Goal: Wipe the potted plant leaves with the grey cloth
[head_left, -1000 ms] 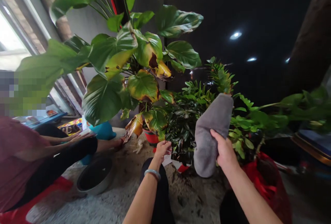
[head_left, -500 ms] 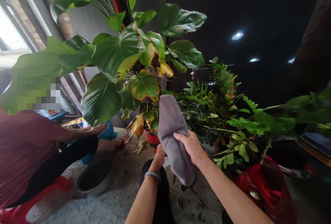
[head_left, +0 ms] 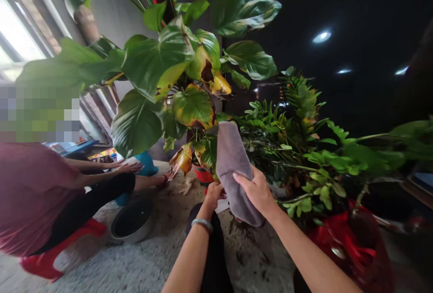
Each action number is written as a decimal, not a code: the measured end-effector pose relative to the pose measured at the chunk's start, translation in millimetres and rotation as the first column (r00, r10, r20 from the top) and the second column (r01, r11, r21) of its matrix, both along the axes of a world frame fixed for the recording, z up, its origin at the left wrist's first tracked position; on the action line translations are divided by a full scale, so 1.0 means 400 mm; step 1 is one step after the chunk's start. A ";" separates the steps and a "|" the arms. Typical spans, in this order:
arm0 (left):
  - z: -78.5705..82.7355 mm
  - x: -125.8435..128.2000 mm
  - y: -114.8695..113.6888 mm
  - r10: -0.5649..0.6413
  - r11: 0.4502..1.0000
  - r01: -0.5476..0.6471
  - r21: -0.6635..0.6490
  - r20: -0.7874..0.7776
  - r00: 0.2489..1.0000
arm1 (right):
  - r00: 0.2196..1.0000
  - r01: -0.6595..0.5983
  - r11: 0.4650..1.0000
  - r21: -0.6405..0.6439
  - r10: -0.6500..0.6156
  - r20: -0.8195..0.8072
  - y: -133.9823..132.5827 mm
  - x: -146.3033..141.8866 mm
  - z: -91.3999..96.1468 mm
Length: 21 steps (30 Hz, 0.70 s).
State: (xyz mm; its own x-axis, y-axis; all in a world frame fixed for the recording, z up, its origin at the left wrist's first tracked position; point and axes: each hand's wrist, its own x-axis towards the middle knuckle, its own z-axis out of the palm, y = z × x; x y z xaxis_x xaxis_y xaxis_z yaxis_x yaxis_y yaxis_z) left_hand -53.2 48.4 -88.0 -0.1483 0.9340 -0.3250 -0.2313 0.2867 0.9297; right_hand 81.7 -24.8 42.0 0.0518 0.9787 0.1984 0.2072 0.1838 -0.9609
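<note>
A grey-purple cloth [head_left: 233,157] hangs in front of the large-leaved potted plant [head_left: 142,117]. My right hand [head_left: 255,189] is closed on the cloth, thumb on top, at its middle right side. Just left of the cloth, my left hand [head_left: 214,194] has its fingers curled in a pinch; what lies between them, if anything, is hidden. A bangle [head_left: 202,224] circles my left wrist. Several of the plant's lower leaves are yellow with brown edges. Behind my left hand, the plant's red pot [head_left: 203,173] shows partly.
On the left a person in a maroon top [head_left: 37,193] sits on a red stool [head_left: 64,248], hands held out over the knees. Near them stands a round dark-filled basin [head_left: 131,223]. Smaller green plants [head_left: 314,171] spread on the right, above a red bag [head_left: 352,243]. A dark glossy wall rises behind.
My left hand has come up and shows more fully beside the cloth. The cloth's lower end has lifted a little, still in my right hand. The view has shifted slightly.
</note>
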 end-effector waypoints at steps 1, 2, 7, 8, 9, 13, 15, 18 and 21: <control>0.002 0.002 -0.002 0.018 1.000 -0.018 -0.003 -0.001 1.000 | 0.999 0.035 0.998 -0.046 -0.035 0.007 0.019 0.001 -0.024; 0.004 0.001 -0.002 0.048 0.999 -0.048 -0.007 -0.005 0.999 | 0.999 0.052 0.994 -0.100 -0.051 0.014 0.029 0.003 -0.056; 0.009 -0.048 0.013 0.375 0.927 -0.373 0.043 -0.036 0.926 | 0.998 0.062 0.959 -0.276 -0.060 0.018 -0.055 0.035 -0.220; 0.012 -0.060 0.014 0.428 0.902 -0.426 0.070 -0.031 0.903 | 0.998 0.068 0.949 -0.307 -0.069 0.009 -0.079 0.043 -0.235; 0.016 -0.068 0.014 0.462 0.882 -0.458 0.113 -0.020 0.886 | 0.997 0.071 0.940 -0.334 -0.075 0.001 -0.099 0.049 -0.244; 0.035 -0.062 0.008 0.396 0.844 -0.371 0.388 0.018 0.918 | 0.999 0.034 0.925 -0.379 -0.040 -0.006 -0.130 0.058 -0.239; 0.038 -0.047 0.014 0.275 0.852 -0.243 0.464 -0.002 0.962 | 1.000 0.023 0.926 -0.377 -0.024 0.003 -0.129 0.056 -0.237; 0.027 -0.042 0.043 0.198 0.907 -0.137 0.398 -0.118 0.973 | 1.000 0.002 0.917 -0.398 0.005 0.016 -0.137 0.062 -0.233; 0.003 -0.062 0.079 0.266 0.957 -0.198 0.211 -0.370 0.890 | 0.991 -0.130 0.905 -0.404 0.132 -0.023 -0.156 0.079 -0.188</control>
State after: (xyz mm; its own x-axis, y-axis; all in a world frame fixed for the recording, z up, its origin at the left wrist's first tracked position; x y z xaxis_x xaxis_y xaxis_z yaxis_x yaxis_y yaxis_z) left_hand -78.1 79.9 -86.8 -0.4506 0.8917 -0.0422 0.1182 0.1065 0.9873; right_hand 113.3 -87.3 -33.0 -0.0826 0.9730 -0.2156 0.2125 -0.1942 -0.9577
